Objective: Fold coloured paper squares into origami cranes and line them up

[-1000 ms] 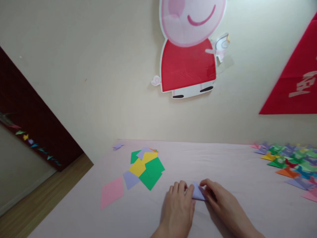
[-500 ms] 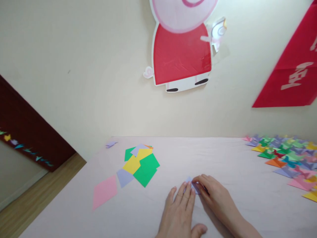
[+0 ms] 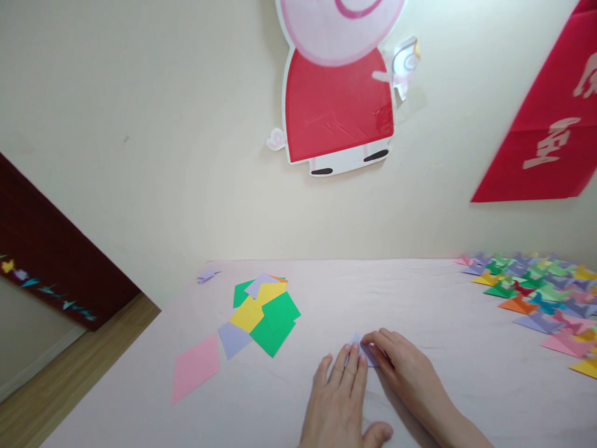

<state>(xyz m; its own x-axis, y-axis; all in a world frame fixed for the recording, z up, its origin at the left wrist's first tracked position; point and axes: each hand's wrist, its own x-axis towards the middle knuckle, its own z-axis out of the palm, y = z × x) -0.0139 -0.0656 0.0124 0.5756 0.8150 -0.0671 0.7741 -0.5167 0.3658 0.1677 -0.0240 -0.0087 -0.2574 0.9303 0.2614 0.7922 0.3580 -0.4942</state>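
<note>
Paper [image 3: 361, 348], lilac and folded, lies under open left hand [image 3: 342, 398], pinched by right hand [image 3: 401, 370].

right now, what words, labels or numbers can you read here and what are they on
red banner: white characters, cut off by the picture's edge and blurred, not readable
cartoon pig cutout: no text
paper squares, folded paper shapes, lilac piece: no print visible
No text here can be quoted.
</note>
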